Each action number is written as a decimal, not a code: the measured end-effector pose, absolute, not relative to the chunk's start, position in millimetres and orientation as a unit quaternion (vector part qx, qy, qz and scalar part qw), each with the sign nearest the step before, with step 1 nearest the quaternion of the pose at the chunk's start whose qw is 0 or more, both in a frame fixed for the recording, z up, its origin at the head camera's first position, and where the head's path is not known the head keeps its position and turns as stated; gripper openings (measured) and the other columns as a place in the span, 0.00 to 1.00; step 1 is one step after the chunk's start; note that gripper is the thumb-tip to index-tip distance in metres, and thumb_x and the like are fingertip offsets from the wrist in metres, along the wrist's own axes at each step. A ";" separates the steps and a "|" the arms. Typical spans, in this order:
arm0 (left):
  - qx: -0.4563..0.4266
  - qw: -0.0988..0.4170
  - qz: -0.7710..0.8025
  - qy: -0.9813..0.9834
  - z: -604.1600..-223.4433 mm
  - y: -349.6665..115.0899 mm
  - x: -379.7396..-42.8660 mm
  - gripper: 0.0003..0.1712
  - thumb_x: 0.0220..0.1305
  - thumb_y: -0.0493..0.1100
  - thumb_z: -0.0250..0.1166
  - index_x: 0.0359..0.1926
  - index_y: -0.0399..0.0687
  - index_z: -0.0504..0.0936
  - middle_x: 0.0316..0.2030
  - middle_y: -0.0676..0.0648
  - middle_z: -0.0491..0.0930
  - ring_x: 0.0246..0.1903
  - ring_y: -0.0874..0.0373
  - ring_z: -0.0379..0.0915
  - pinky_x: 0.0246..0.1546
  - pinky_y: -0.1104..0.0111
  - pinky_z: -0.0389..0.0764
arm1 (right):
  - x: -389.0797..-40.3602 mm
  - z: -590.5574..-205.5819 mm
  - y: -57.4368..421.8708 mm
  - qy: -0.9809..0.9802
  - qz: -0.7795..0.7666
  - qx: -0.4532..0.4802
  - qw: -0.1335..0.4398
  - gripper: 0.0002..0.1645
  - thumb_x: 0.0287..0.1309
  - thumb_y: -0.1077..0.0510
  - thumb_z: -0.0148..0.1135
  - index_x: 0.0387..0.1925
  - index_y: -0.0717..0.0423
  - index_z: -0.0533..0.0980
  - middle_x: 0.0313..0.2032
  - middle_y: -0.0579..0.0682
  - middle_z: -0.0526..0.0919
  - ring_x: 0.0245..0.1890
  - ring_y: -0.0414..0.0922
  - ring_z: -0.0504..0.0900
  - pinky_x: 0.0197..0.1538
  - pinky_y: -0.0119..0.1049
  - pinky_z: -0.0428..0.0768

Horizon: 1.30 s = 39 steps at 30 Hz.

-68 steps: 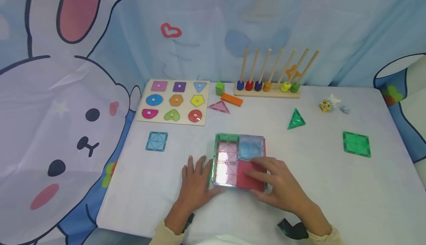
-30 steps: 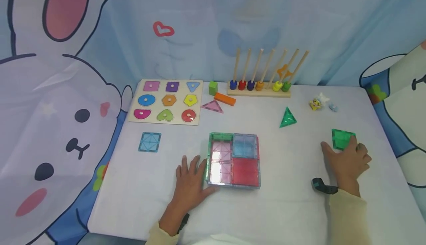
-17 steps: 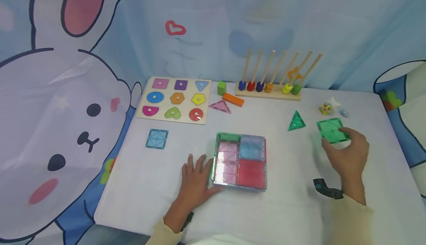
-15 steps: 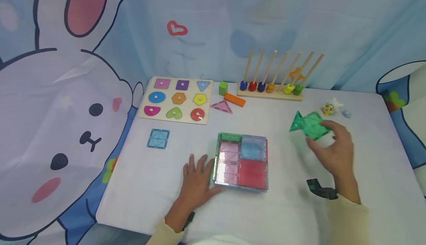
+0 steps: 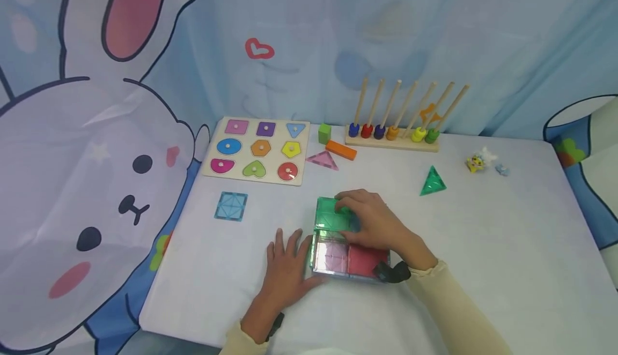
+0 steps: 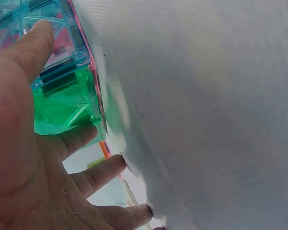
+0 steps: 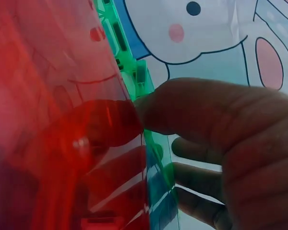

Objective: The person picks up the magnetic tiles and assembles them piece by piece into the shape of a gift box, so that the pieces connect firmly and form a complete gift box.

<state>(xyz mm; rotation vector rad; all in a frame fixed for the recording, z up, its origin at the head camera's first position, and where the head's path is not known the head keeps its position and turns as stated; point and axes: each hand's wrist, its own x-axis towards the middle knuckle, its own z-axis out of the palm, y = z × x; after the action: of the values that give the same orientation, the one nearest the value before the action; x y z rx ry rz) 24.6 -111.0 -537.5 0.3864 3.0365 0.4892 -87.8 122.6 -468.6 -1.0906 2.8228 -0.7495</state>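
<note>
A low box of translucent magnetic tiles [image 5: 333, 275] lies between both hands. My right hand [image 5: 375, 220] pinches a green square magnetic tile [image 5: 328, 217] over the box's far left corner. Thumb and fingers are at that tile's right side. Beneath the hand, the blue top tile is mostly hidden; the red tile [image 5: 366, 261] shows at the near right. Pink [image 5: 331, 256] is visible through the near left part. My left hand [image 5: 284, 275] rests with fingers spread at the box's left side, its thumb along the near wall. The left wrist view shows the green side wall [image 6: 67, 103] beside the fingers.
A blue square tile [image 5: 230, 206] lies left, a green triangle tile [image 5: 433, 181] right. Along the back are a shape puzzle board [image 5: 256, 151], a green block [image 5: 324, 133], an orange block [image 5: 341, 150], a pink triangle [image 5: 323, 160], a peg stand [image 5: 391, 143] and small figurines [image 5: 478, 161].
The right hand went from the red tile to the green square tile at the right, picked it up and carried it left over the box. The left hand has stayed beside the box.
</note>
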 end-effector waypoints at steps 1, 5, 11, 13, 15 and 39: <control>0.128 0.015 0.155 0.979 -537.4 -111.1 24.6 0.54 0.46 0.78 0.58 0.69 0.57 0.60 0.68 0.43 0.57 0.68 0.30 0.41 0.57 0.37 0.55 | -86.8 -468.8 123.6 0.907 -0.237 -0.348 0.014 0.27 0.42 0.43 0.72 0.47 0.41 0.75 0.59 0.43 0.73 0.60 0.43 0.67 0.56 0.50 0.68; 0.140 -0.001 0.144 0.980 -536.3 -110.9 22.1 0.54 0.46 0.78 0.59 0.69 0.57 0.60 0.67 0.43 0.58 0.67 0.30 0.43 0.57 0.38 0.56 | -82.7 -465.8 127.9 0.910 -0.235 -0.341 0.016 0.29 0.44 0.42 0.71 0.50 0.42 0.75 0.60 0.43 0.71 0.61 0.44 0.65 0.57 0.51 0.68; 0.153 0.054 0.189 0.968 -529.9 -123.2 12.7 0.51 0.48 0.71 0.65 0.70 0.59 0.58 0.67 0.49 0.60 0.69 0.38 0.46 0.61 0.44 0.58 | -63.4 -468.0 161.1 0.903 -0.327 -0.278 0.022 0.45 0.42 0.41 0.74 0.63 0.39 0.67 0.67 0.44 0.62 0.67 0.46 0.57 0.60 0.58 0.64; 0.128 0.057 0.218 0.966 -523.7 -138.4 4.3 0.47 0.51 0.66 0.66 0.69 0.58 0.60 0.66 0.51 0.63 0.68 0.45 0.52 0.62 0.48 0.61 | -50.5 -474.8 181.6 0.889 -0.391 -0.235 0.023 0.54 0.37 0.44 0.77 0.68 0.38 0.60 0.70 0.43 0.57 0.69 0.44 0.53 0.61 0.60 0.63; 0.091 0.034 0.237 0.967 -516.5 -158.8 -7.3 0.43 0.53 0.60 0.68 0.67 0.56 0.62 0.64 0.51 0.66 0.65 0.50 0.58 0.60 0.51 0.65 | -34.0 -485.9 202.2 0.873 -0.447 -0.193 0.021 0.64 0.32 0.49 0.81 0.71 0.38 0.54 0.71 0.41 0.53 0.70 0.42 0.50 0.61 0.61 0.62; 0.006 -0.050 0.312 0.949 -487.4 -192.6 -41.5 0.40 0.45 0.47 0.73 0.60 0.53 0.65 0.57 0.47 0.68 0.53 0.51 0.60 0.46 0.53 0.69 | 31.0 -566.9 190.0 0.879 -0.469 -0.090 -0.011 0.69 0.29 0.41 0.80 0.72 0.36 0.50 0.69 0.38 0.57 0.69 0.41 0.55 0.67 0.46 0.59</control>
<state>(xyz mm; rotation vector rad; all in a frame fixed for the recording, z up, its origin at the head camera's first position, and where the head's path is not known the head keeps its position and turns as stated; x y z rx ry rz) -41.5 -192.6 -487.4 0.0198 3.0783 1.0134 31.0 190.0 -566.9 -0.2839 2.7791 -1.4829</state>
